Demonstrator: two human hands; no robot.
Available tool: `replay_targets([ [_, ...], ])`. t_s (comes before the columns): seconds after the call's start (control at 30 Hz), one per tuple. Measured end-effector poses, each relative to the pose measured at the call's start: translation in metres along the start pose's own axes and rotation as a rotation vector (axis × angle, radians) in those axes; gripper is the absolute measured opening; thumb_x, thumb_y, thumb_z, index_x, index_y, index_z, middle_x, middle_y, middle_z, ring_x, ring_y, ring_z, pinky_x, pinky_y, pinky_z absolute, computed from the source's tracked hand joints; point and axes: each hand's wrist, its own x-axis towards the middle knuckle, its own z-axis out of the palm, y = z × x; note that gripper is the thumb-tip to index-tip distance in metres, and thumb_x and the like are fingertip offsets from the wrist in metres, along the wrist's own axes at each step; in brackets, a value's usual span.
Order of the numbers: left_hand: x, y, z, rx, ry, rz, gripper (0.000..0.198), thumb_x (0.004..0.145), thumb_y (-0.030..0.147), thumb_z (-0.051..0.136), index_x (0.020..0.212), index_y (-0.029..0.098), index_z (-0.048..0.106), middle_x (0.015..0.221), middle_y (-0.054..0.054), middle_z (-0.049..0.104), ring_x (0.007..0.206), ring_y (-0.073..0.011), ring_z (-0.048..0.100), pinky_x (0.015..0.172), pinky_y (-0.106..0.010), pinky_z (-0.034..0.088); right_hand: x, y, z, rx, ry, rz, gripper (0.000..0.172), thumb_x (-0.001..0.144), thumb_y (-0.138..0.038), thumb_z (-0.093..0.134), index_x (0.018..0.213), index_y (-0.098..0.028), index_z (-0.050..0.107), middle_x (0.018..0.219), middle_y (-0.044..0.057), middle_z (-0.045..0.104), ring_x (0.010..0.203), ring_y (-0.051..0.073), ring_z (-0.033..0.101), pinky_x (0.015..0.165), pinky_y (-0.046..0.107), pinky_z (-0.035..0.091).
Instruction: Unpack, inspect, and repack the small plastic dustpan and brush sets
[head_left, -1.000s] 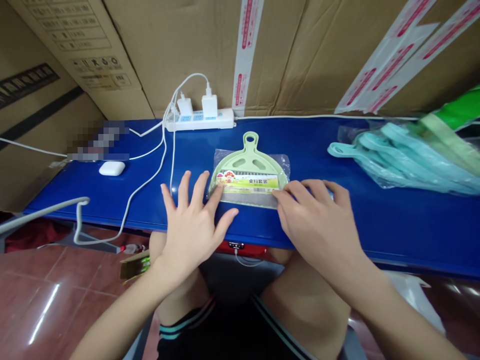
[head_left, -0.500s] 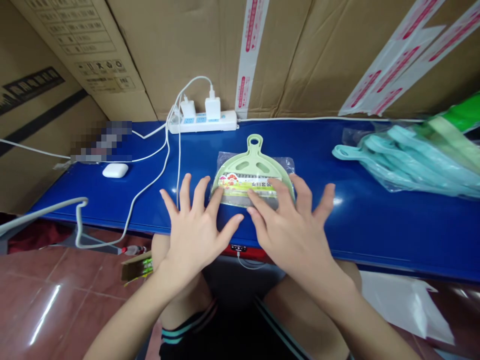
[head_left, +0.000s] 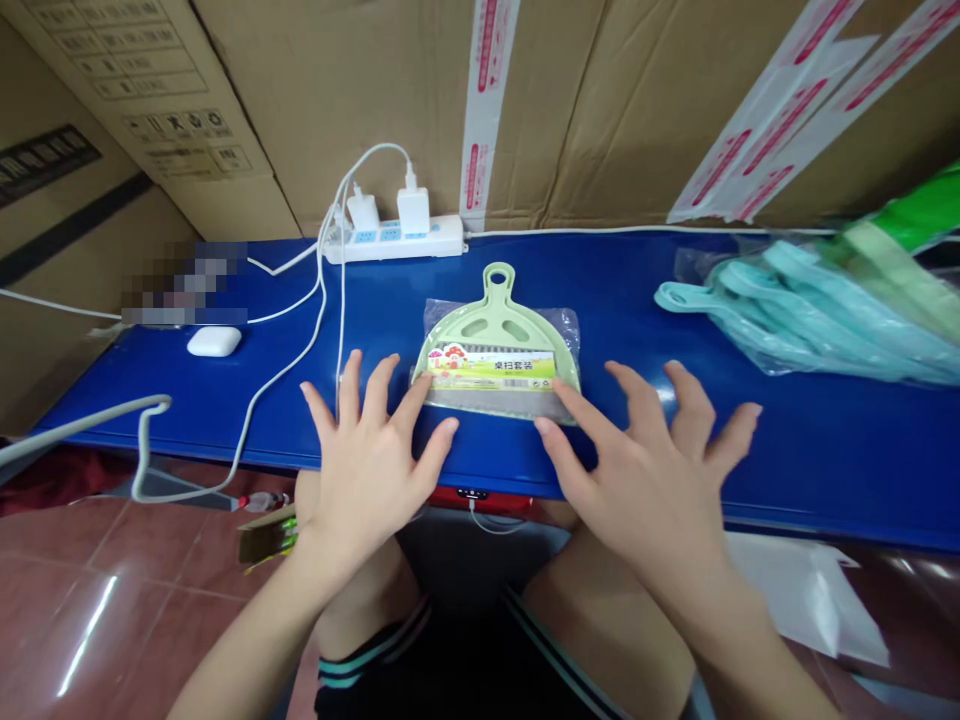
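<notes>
A light green dustpan (head_left: pixel 498 310) with a small brush lies flat on the blue table (head_left: pixel 615 460), its looped handle pointing away from me. Clear plastic wraps the set, and a printed paper label (head_left: pixel 491 366) crosses its front. My left hand (head_left: pixel 371 450) is spread at the dustpan's lower left corner, the index fingertip at its edge. On the other side my right hand (head_left: pixel 645 470) is also spread, its index fingertip by the label's right end. Neither hand grips anything; whether the fingertips press on the wrapper I cannot tell.
Several bagged turquoise dustpans (head_left: pixel 802 310) lie at the right. A white power strip (head_left: pixel 394 240) with plugged-in chargers stands at the back, its cables (head_left: pixel 255 410) looping down the left side. A white earbud case (head_left: pixel 214 341) sits at the left. Cardboard boxes (head_left: pixel 375 80) wall the back.
My right hand has moved right, off the label, uncovering its right part. The left hand stays by the dustpan's left corner. The whole view has shifted slightly.
</notes>
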Motion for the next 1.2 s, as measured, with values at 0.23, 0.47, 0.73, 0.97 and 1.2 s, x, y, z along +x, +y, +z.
replay_targets([
  [0.23,-0.001,0.0,-0.003,-0.033,-0.081,0.008,0.058,0.113,0.053,0.037,0.155,0.033,0.071,0.159,-0.011,0.071,0.167,-0.0528,0.048,0.126,-0.105,0.023,0.001,-0.003,-0.003,0.06,-0.047,0.023,0.043,0.112,-0.04,0.052,0.134,-0.019,0.082,0.14,0.018,0.076,0.146,0.051,0.059,0.104,0.095,0.046],
  [0.47,0.0,0.0,-0.006,-0.015,-0.005,0.134,0.055,0.113,0.05,0.043,0.148,0.024,0.075,0.146,-0.015,0.078,0.159,-0.0544,0.055,0.121,-0.106,0.028,0.001,0.004,0.002,0.262,-0.148,0.073,0.053,0.113,-0.045,0.046,0.15,-0.016,0.07,0.14,0.017,0.077,0.153,0.05,0.056,0.114,0.102,0.029],
  [0.73,-0.031,0.017,-0.012,-0.082,0.188,0.146,0.042,0.111,0.046,0.055,0.14,0.022,0.073,0.129,-0.007,0.082,0.143,-0.0323,0.066,0.147,-0.064,0.026,0.022,0.014,-0.011,1.108,-0.281,0.773,0.096,0.079,-0.075,0.077,0.159,-0.026,0.054,0.137,0.015,0.074,0.127,0.032,0.074,0.129,0.076,0.049],
  [0.97,-0.07,0.059,0.0,-0.316,0.317,0.177,0.041,0.104,0.036,0.066,0.141,0.019,0.072,0.129,-0.007,0.077,0.139,-0.0217,0.063,0.154,-0.037,0.013,0.022,0.0,-0.034,1.733,-0.151,1.31,0.103,0.057,-0.057,0.099,0.146,-0.032,0.053,0.128,0.005,0.077,0.114,0.019,0.079,0.085,0.027,0.07],
  [1.2,-0.064,0.085,-0.001,-0.349,0.372,0.322,0.036,0.107,0.038,0.059,0.137,0.024,0.074,0.125,-0.001,0.081,0.126,-0.0179,0.072,0.144,-0.036,0.033,0.022,0.017,-0.053,1.651,-0.216,1.467,0.094,0.041,-0.05,0.098,0.126,-0.027,0.067,0.119,0.005,0.081,0.103,0.026,0.082,0.091,0.043,0.075],
])
